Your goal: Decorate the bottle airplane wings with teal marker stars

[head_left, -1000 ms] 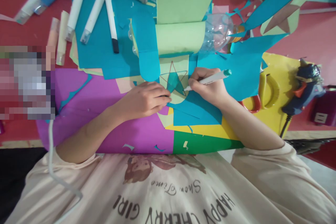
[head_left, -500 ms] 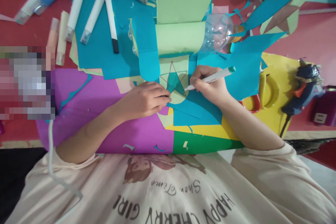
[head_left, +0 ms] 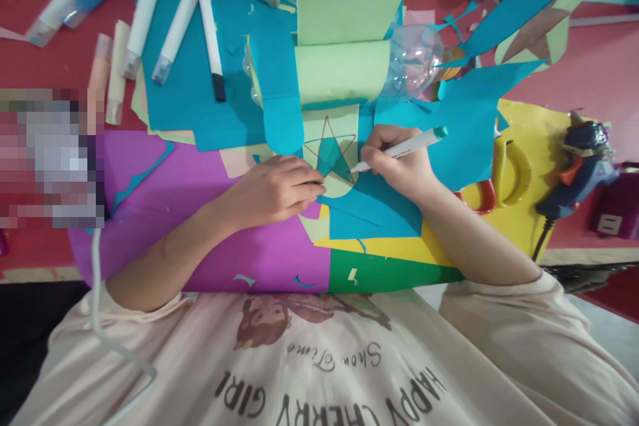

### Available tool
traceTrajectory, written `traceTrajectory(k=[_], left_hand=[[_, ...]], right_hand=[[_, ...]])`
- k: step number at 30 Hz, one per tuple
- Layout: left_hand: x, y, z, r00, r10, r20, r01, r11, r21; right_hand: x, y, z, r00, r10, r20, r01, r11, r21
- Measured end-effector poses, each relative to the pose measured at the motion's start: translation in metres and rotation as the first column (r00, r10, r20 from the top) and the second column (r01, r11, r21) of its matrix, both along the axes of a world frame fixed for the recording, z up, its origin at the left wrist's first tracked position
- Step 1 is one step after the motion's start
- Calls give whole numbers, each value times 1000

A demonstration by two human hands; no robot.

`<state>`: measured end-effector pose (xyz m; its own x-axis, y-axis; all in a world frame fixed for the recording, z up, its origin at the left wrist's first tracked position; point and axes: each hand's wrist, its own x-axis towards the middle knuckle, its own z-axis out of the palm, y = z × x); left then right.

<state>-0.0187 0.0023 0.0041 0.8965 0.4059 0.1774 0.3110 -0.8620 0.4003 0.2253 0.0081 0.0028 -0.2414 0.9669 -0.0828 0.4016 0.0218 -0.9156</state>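
A white marker with a green end (head_left: pixel 414 147) is pinched in my right hand (head_left: pixel 399 163), its tip on the lower right point of a drawn star (head_left: pixel 328 154). Green ink fills the star's middle and part of its lower points; the outline is brown. The star is on a pale green paper piece (head_left: pixel 344 118) with a rounded lower end. My left hand (head_left: pixel 282 190) lies palm down, fingers stretched out, fingertips at the lower left edge of that piece. Just beyond is a clear plastic bottle (head_left: pixel 414 63) wrapped in pale green and blue paper.
Several markers (head_left: pixel 174 33) lie at the upper left. On the right are yellow-and-red-handled scissors (head_left: pixel 514 173) and a blue glue gun (head_left: pixel 574 176). Purple paper (head_left: pixel 200 180) and blue paper (head_left: pixel 449 126) spread under my arms. A white cable (head_left: pixel 97 286) hangs at left.
The marker tip has shifted very slightly at the star's lower right point. My left hand and the paper look the same.
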Motion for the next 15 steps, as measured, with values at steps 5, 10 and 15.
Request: traceTrajectory(k=[5,10,15], left_hand=[[-1,0,0,1000,-1,23,1,1000,20],[0,0,0,1000,-1,14,1,1000,25],[-1,0,0,1000,4,6,-4,1000,5]], right_hand=[[-2,-1,-1,998,-54,34,54,998,16],[-3,-2,-2,998,-24,61,21,999,41],[-2,-2,-1,999,23,34,-25,999,43]])
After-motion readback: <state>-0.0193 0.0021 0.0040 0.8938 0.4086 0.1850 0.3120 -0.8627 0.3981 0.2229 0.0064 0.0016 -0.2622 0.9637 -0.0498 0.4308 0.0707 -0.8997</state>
